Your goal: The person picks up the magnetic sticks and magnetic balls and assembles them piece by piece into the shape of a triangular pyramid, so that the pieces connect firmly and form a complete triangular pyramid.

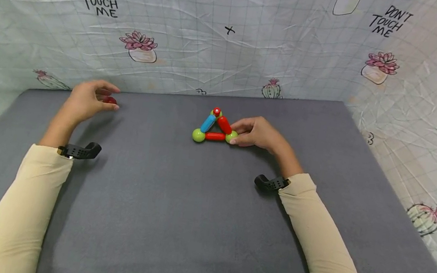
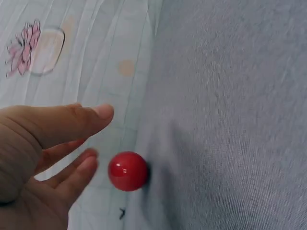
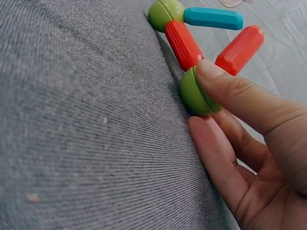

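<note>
My left hand (image 1: 87,98) is at the far left of the table, fingers and thumb spread apart around a red ball (image 2: 128,171). In the left wrist view a gap shows between the fingertips and the ball, which sits on the cloth. Right of centre lies a triangle of magnetic building rods and balls: a blue rod (image 1: 208,123), two red rods (image 1: 215,136) and green balls at the corners. Another red piece (image 1: 217,110) stands up from the far corner. My right hand (image 1: 260,134) pinches the triangle's right-hand green ball (image 3: 196,93) between thumb and fingers.
A dark grey cloth (image 1: 176,196) covers the table. Behind it hangs a pale printed curtain (image 1: 191,34) with cactus drawings, close to the far edge, and it continues along the right side. Each wrist wears a black band (image 1: 80,150).
</note>
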Demonstrator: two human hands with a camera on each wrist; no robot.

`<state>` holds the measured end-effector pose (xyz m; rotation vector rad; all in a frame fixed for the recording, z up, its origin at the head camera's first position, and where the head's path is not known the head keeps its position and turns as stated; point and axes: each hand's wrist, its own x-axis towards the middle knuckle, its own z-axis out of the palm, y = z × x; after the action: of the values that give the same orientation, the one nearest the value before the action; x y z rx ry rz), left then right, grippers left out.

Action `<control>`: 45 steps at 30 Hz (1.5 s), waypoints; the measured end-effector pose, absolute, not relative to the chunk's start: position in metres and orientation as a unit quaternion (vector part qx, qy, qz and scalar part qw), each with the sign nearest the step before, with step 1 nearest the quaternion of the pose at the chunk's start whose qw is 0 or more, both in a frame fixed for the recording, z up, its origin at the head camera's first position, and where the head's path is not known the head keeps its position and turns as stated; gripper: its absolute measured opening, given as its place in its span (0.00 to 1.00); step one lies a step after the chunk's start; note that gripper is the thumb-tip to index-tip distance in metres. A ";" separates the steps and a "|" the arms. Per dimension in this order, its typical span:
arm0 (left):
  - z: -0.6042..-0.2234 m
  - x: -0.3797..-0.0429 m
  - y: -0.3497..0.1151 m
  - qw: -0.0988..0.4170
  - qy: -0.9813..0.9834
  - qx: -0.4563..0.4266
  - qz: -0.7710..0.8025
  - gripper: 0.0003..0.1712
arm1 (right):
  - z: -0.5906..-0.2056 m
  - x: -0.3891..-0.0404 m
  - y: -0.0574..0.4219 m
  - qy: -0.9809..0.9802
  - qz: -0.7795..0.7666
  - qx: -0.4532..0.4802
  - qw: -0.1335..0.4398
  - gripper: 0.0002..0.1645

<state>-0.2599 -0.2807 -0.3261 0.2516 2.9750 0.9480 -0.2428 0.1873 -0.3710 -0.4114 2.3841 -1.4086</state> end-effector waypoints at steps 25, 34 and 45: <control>-0.356 -0.279 -0.308 -0.038 0.960 -0.007 0.276 0.27 | -0.373 -0.245 0.185 0.850 -0.477 -0.148 0.168 0.26; -0.340 -0.284 -0.257 -0.059 0.934 0.065 0.345 0.24 | -0.371 -0.245 0.186 0.833 -0.503 -0.134 0.186 0.27; -0.320 -0.274 -0.169 -0.019 0.890 0.164 0.425 0.23 | -0.370 -0.245 0.186 0.836 -0.501 -0.122 0.185 0.26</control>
<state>-0.2741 -0.1687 -0.3201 0.5220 2.8315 1.3511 -0.2452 0.1859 -0.3702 -0.3434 2.3574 -1.4132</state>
